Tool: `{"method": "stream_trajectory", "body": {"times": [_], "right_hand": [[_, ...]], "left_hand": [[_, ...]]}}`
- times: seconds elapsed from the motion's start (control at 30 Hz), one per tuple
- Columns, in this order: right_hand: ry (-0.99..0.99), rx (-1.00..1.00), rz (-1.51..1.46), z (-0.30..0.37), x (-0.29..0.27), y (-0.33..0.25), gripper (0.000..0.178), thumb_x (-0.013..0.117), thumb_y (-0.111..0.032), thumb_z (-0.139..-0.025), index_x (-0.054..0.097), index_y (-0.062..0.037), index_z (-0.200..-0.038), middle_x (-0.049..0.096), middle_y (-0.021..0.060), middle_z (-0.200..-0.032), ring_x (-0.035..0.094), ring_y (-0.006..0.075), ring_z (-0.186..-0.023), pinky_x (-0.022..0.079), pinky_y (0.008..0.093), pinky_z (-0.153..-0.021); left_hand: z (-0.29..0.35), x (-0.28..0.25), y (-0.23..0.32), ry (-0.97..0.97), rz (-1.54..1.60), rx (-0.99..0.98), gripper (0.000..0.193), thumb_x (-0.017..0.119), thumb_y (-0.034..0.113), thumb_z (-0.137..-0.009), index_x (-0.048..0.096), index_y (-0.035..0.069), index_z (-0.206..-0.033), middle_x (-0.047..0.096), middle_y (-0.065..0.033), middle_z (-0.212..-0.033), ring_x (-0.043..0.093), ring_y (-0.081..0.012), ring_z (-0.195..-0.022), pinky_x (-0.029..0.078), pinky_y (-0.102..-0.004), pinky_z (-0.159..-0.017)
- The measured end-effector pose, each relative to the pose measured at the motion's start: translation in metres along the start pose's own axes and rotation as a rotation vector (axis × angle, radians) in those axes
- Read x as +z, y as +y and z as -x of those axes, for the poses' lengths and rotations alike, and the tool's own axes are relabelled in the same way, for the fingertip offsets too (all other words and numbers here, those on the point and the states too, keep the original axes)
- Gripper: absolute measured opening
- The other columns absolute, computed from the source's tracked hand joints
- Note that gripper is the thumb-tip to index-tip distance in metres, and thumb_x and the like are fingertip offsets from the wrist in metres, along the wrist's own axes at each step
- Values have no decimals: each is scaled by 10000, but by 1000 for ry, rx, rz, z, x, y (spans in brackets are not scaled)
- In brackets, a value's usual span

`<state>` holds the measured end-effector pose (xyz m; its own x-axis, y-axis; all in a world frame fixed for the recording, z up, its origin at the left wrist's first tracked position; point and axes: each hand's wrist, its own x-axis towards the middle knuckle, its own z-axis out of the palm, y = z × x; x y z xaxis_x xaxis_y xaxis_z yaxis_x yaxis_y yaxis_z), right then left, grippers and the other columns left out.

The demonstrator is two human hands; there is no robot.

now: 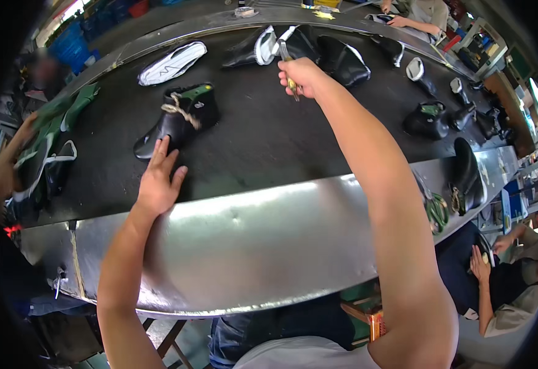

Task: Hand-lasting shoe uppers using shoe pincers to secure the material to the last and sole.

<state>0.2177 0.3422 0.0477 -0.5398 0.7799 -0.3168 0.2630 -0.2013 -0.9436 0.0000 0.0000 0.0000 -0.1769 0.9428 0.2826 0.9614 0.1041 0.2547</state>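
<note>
My left hand rests at the near edge of the black belt, fingers stretched out and touching the toe of a black shoe. That shoe sits on a green-topped last, with a beige cord tied round it. My right hand reaches far forward, closed around a narrow metal hand tool with brass-coloured parts; it looks like pliers, though the fingers cover its middle. Just beyond this hand lie black shoe uppers with white lining. Another black upper is to its right.
A white-lined shoe piece lies at the far left. Several black shoes are along the right. Green-handled scissors and a black boot upper rest on the metal ledge. Co-workers are at right, far right and left.
</note>
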Motion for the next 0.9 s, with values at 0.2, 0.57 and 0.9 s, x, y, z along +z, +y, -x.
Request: {"method": "stream_trajectory", "body": {"times": [0.2, 0.57, 0.9], "right_hand": [[52, 54, -92, -87, -1, -9, 180, 596, -236, -961, 550, -72, -1018, 563, 54, -843, 553, 162, -640, 483, 329, -518], [361, 104, -149, -11, -45, 32, 141, 579, -191, -954, 554, -54, -969, 568, 22, -757, 564, 129, -580, 373, 267, -443], [265, 34, -460, -56, -66, 27, 198, 486, -136, -1009, 504, 13, -1138, 574, 160, -937, 631, 290, -792, 617, 482, -705]], "left_hand": [[-6, -3, -2, -5, 81, 3, 386, 669, 161, -893, 622, -61, -1206, 330, -246, -1534, 314, -380, -1435, 366, -408, -1121], [-8, -9, -16, 19, 111, 45, 274, 679, 100, -865, 668, -57, -1088, 399, -230, -1499, 352, -387, -1414, 385, -414, -1112], [-2, -12, -17, 31, 161, 73, 217, 669, 24, -836, 659, -62, -1035, 442, -235, -1467, 371, -391, -1407, 378, -425, -1114]]}}
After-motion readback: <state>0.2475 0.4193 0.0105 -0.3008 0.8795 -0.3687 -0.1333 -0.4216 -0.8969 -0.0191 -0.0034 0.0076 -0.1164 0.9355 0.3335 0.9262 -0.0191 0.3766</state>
